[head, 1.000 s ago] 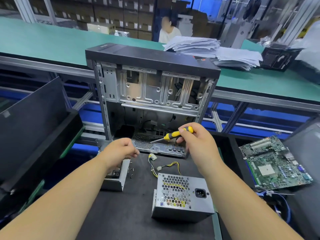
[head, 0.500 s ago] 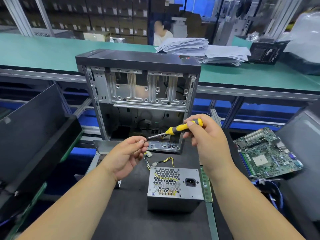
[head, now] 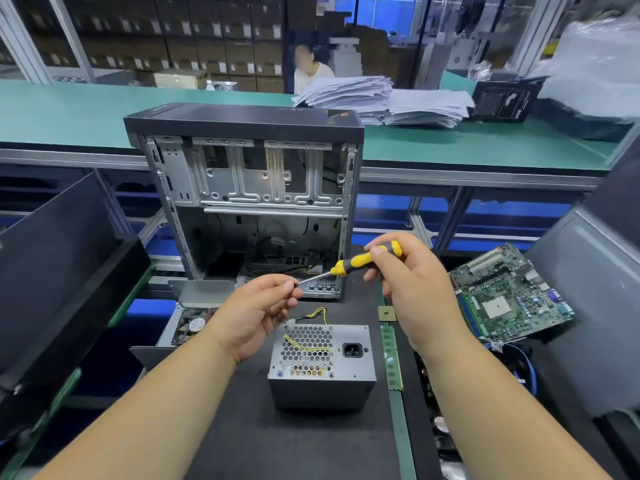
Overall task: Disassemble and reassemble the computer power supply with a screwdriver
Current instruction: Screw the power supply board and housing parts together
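Note:
A grey metal power supply (head: 322, 368) with a honeycomb grille and yellow wires stands on the black mat, below and between my hands. My right hand (head: 412, 292) grips the yellow-and-black screwdriver (head: 360, 261) by its handle, shaft pointing left. My left hand (head: 258, 311) pinches its fingertips together right at the screwdriver's tip; whatever small thing sits between them is hidden. Behind both hands stands the open, emptied computer case (head: 249, 202).
A green motherboard (head: 509, 292) lies at the right, a RAM stick (head: 391, 358) and a small chip (head: 387, 313) beside the power supply. A metal bracket with a fan (head: 194, 317) sits at the left, black panels (head: 59, 278) further left. Paper stacks (head: 381, 98) rest on the green bench behind.
My left hand rose from beside the metal bracket and its fingertips met the screwdriver tip. My right hand lifted the screwdriver a little. The view shifted back from the case.

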Available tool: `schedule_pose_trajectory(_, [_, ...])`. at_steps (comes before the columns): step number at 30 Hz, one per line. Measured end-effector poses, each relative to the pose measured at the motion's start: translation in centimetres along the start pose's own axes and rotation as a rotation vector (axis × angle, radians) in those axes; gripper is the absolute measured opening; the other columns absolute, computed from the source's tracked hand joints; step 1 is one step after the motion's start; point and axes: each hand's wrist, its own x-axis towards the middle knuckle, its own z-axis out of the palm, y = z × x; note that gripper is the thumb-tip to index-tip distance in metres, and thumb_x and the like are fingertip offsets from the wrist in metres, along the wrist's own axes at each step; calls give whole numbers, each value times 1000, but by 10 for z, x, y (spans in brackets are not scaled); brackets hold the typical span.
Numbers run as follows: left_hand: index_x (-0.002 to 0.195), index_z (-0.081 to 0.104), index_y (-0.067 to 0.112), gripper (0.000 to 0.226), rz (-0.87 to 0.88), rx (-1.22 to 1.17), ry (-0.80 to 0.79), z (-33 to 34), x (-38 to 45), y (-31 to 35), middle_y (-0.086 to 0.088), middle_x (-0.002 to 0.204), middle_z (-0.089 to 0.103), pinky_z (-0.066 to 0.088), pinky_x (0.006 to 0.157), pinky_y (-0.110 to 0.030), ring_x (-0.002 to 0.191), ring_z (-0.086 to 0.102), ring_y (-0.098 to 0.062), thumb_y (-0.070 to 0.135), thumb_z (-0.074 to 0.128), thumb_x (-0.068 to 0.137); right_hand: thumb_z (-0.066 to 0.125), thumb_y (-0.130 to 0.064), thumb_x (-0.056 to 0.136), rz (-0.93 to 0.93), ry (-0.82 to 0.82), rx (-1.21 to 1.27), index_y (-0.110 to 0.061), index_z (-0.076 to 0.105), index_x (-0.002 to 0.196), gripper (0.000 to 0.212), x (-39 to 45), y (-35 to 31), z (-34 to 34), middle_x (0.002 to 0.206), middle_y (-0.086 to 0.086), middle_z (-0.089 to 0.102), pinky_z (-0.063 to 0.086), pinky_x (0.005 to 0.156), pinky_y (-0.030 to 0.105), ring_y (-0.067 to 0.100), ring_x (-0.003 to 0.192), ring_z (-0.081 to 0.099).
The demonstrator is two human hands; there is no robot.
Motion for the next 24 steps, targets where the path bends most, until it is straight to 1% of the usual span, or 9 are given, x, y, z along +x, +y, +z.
schedule_pose_trajectory(4, [94, 67, 8, 6, 85, 134, 43, 12, -2, -6, -2, 81, 72, 50, 58, -13, 68, 65, -5, 6, 61, 92, 50, -41, 88, -3, -38, -94, -38, 59, 91, 10, -4, 0, -13, 73, -4, 63, 43, 60, 29, 7, 62, 54])
schedule_pose_trajectory(6, [94, 68, 7, 8, 143, 211, 61, 20, -4, -10, -5, 82, 74, 51, 60, -14, 71, 67, -7, 3, 62, 92, 52, -41, 91, -24, -54, -173, -41, 53, 96, 4, -6, 1, -18, 80, 1, 61, 45, 61, 33, 14, 62, 53])
schedule_pose_trajectory(8, [92, 68, 6, 10, 200, 290, 58, 28, -6, -17, -8, 82, 75, 52, 64, -15, 72, 68, -9, -1, 62, 91, 55, -38, 95, -49, -36, -230, -41, 50, 96, 6, -6, 2, -24, 84, -2, 62, 47, 61, 31, 19, 68, 57])
schedule_pose_trajectory(11, [92, 68, 7, 11, 233, 373, 37, 36, -9, -25, -10, 82, 75, 52, 67, -15, 74, 69, -12, -3, 62, 91, 57, -31, 96, -74, -9, -225, -31, 51, 93, 6, -4, 3, -32, 79, -13, 65, 43, 55, 14, 6, 64, 57])
schedule_pose_trajectory(14, [93, 69, 15, 11, 233, 463, 44, 40, -12, -33, -9, 88, 75, 52, 75, -18, 84, 72, -16, 5, 67, 90, 58, -24, 97, -88, -36, -224, -17, 52, 92, 10, -3, 2, -38, 69, -23, 63, 40, 53, 6, -5, 59, 57])
schedule_pose_trajectory(17, [104, 69, 26, 21, 229, 601, 34, 39, -17, -43, 2, 101, 73, 50, 85, -17, 97, 67, -8, 16, 73, 86, 58, -25, 96, -95, -75, -262, -17, 50, 90, 13, -4, 3, -41, 66, -22, 63, 37, 47, 10, -2, 53, 49])
schedule_pose_trajectory(20, [116, 62, 32, 37, 309, 1033, -48, 34, -22, -50, 18, 115, 58, 38, 92, -8, 109, 53, 6, 26, 77, 82, 58, -33, 94, -123, -133, -436, -26, 48, 86, 15, -4, 3, -41, 72, -12, 60, 40, 50, 22, 6, 54, 47])
schedule_pose_trajectory(22, [115, 63, 28, 37, 355, 1179, -89, 31, -24, -52, 16, 116, 53, 36, 97, -12, 114, 47, 5, 20, 76, 80, 58, -36, 93, -140, -201, -559, -28, 46, 86, 16, -4, 3, -37, 71, -6, 60, 45, 55, 32, 10, 58, 51])
schedule_pose_trajectory(24, [104, 68, 24, 30, 358, 1174, -83, 32, -23, -52, 11, 113, 53, 41, 87, -13, 111, 49, 0, 7, 69, 80, 57, -36, 93, -153, -265, -634, -28, 44, 88, 16, -5, 3, -31, 71, -5, 59, 48, 59, 39, 16, 63, 54])
